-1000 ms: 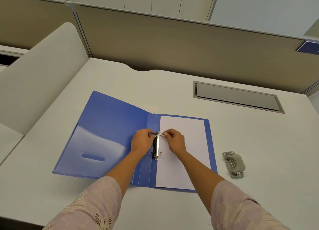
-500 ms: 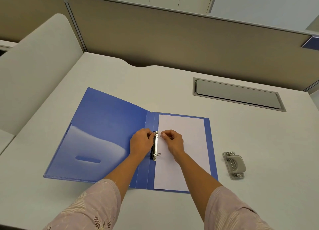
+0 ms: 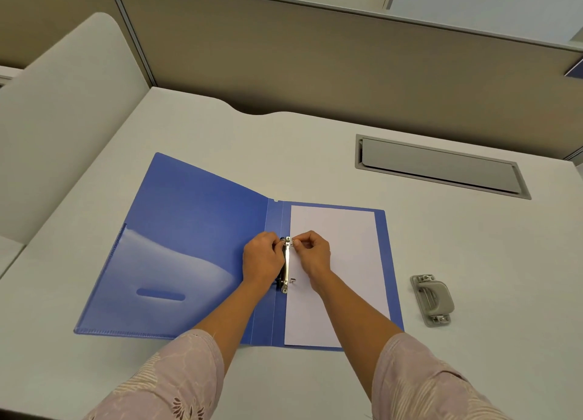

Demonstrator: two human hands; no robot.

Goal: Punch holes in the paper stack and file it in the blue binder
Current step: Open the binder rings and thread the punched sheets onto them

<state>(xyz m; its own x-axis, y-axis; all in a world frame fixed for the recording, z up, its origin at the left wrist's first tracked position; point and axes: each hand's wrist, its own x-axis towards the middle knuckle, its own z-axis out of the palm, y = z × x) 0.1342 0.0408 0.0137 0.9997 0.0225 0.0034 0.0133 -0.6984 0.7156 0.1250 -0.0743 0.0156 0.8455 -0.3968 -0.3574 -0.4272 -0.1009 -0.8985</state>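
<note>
Paper stack: lies flat on the right-hand cover of the blue binder, with its left edge at the ring mechanism.
Handling: probably thin, light and floppy, and the punched holes would tear easily. It is best guided by the left margin close to the rings, not by a loose corner.
Ring mechanism: a stiff metal strip along the spine. A prong shows at its near end.
Left hand: fingers curled, pinching the far end of the mechanism from the left.
Right hand: fingertips pinching the far ring from the right, almost meeting the left hand.
Step, judged: seating or closing the far ring.
Binder: open flat on the desk.
Hole punch: to the right, apart from the binder.
</note>
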